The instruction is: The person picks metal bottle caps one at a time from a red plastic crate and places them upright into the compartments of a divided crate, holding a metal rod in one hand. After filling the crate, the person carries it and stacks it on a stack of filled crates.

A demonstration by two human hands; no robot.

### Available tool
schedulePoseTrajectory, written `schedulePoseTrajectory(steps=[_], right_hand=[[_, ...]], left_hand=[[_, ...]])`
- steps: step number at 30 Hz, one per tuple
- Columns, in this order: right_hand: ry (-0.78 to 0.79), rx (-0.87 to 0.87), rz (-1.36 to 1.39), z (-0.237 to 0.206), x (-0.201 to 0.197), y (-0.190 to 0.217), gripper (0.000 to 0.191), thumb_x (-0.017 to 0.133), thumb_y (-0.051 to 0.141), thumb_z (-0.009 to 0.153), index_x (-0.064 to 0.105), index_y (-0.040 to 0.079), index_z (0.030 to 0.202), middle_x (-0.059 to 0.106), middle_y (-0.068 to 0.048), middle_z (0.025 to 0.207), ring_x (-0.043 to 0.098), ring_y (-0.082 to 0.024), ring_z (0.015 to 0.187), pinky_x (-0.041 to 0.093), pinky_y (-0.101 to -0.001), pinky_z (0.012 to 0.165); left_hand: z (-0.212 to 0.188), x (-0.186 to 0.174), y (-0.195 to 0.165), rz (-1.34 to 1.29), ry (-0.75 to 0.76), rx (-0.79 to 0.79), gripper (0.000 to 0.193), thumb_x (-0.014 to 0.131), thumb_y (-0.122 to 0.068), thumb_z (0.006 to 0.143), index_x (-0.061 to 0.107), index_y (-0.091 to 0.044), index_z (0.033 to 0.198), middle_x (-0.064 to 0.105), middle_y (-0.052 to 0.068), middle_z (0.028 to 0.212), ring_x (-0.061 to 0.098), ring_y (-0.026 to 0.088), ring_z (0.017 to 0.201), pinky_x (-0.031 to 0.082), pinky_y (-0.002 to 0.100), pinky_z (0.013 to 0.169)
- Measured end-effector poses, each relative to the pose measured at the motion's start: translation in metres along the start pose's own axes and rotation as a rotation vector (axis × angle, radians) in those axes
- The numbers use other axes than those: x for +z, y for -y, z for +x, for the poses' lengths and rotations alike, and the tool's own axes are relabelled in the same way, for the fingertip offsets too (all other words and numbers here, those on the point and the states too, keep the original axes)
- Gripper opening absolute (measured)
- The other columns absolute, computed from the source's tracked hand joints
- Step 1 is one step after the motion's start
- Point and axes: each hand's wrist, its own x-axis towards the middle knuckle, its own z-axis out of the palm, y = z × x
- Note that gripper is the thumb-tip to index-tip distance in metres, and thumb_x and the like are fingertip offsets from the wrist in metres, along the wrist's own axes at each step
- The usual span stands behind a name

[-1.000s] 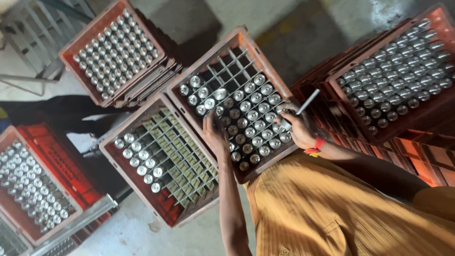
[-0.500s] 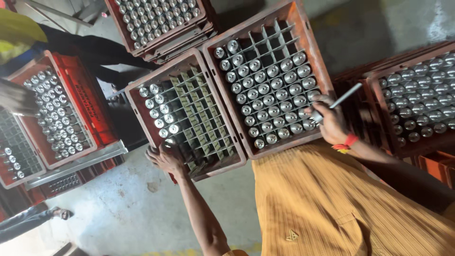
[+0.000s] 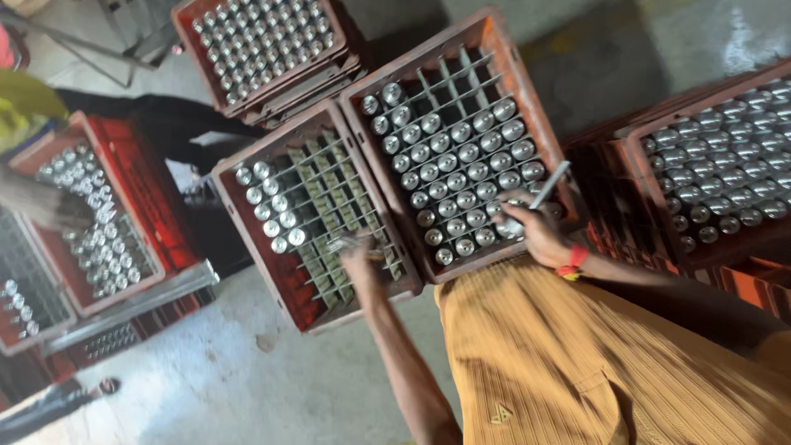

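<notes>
Two brown divided crates stand side by side before me. The fuller crate (image 3: 493, 39) holds many silver-capped bottles (image 3: 461, 156). My right hand (image 3: 537, 233), with a red wristband, rests on its near right corner and grips a thin silver rod (image 3: 550, 185). The other crate (image 3: 233, 200) has bottles only along its far left side (image 3: 272, 210). My left hand (image 3: 361, 257) is blurred over its near right cells, with a grey streak beside the fingers. Whether it holds anything is unclear.
A full crate (image 3: 191, 43) sits at the top and another (image 3: 636, 161) on stacked crates at the right. A red crate of bottles (image 3: 142, 191) lies at the left, where another person's arm (image 3: 37, 204) reaches in. Bare concrete floor (image 3: 247, 387) is below.
My left hand went from the fuller crate to the sparser crate, then along that crate's near edge toward its right side. My right hand stays at the fuller crate's corner with the rod.
</notes>
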Motion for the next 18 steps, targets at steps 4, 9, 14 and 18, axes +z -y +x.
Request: schedulePoseTrajectory(steps=[4,9,14,18], right_hand=[[0.075,-0.004,0.062,-0.004,0.041,0.022,0.019,0.059,0.006,0.101,0.065,0.005,0.119,0.067,-0.005,0.098,0.068,-0.013,0.086,0.056,-0.0275,0.077],[0.066,-0.101,0.051,-0.004,0.058,0.05,0.017,0.059,0.006,0.098,0.064,0.004,0.115,0.067,-0.002,0.103,0.068,-0.013,0.086,0.056,-0.0272,0.078],[0.136,-0.076,0.023,-0.01,0.046,0.048,0.011,0.059,0.01,0.102,0.061,0.007,0.112,0.063,0.0,0.098,0.066,-0.01,0.086,0.057,-0.027,0.079],[0.089,-0.102,-0.063,-0.011,0.034,0.037,0.011,0.059,0.01,0.103,0.062,0.005,0.112,0.062,-0.003,0.092,0.066,-0.012,0.087,0.057,-0.029,0.078]], left_hand=[[-0.05,0.089,0.053,0.352,0.489,0.546,0.026,0.06,0.001,0.085,0.067,-0.001,0.111,0.073,0.004,0.099,0.067,0.013,0.086,0.053,0.029,0.075],[-0.11,0.142,0.044,0.805,0.523,0.208,0.028,0.078,-0.003,0.081,0.067,0.004,0.106,0.075,0.01,0.085,0.069,0.019,0.073,0.054,0.035,0.068],[-0.124,0.161,0.021,0.76,0.594,0.097,0.046,0.077,-0.004,0.075,0.066,0.0,0.12,0.077,0.016,0.094,0.074,0.024,0.082,0.056,0.037,0.076],[-0.122,0.167,0.017,0.988,0.563,0.069,0.04,0.085,-0.012,0.075,0.069,0.001,0.108,0.076,0.022,0.095,0.075,0.032,0.086,0.055,0.042,0.078]])
